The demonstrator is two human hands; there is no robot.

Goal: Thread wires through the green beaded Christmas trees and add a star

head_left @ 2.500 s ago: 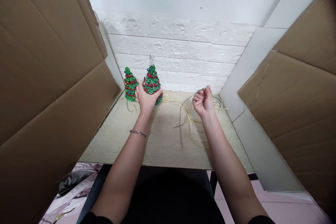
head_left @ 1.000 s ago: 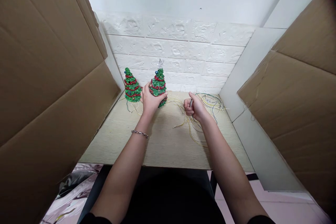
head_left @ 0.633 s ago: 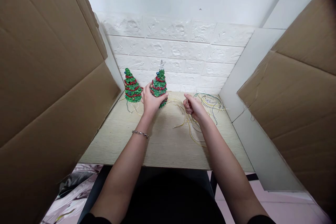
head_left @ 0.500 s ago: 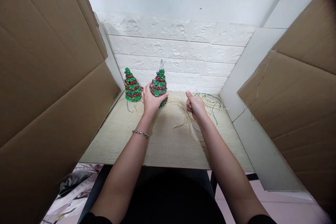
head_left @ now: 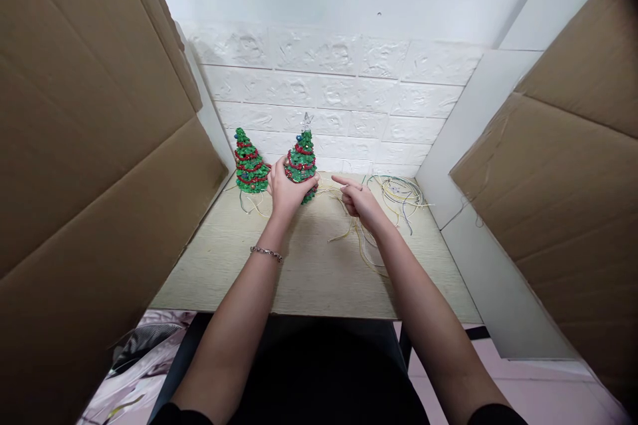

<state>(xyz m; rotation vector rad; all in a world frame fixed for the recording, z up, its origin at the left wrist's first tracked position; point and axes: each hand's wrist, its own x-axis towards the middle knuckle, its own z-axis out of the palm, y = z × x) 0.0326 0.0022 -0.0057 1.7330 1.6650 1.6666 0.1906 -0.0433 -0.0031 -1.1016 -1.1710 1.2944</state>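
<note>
My left hand is wrapped round the lower part of a small green Christmas tree, which stands upright with red garlands, baubles and a clear star topper. Its base is partly hidden behind the fingers. To the right of this tree, my right hand hovers over the wires with one finger pointing left towards the tree. The other fingers of that hand are curled in, and nothing shows in them. A second decorated tree, with no star on top, stands just left of my left hand.
Loose yellow and white wires lie under and around my right hand. A coil of wire rests at the back right of the wooden table. Cardboard panels flank both sides, and a white brick-patterned wall closes the back.
My right hand has turned from a thumb-up fist to one finger pointing left, and has shifted slightly left. My left hand and the tree it holds have stayed in place.
</note>
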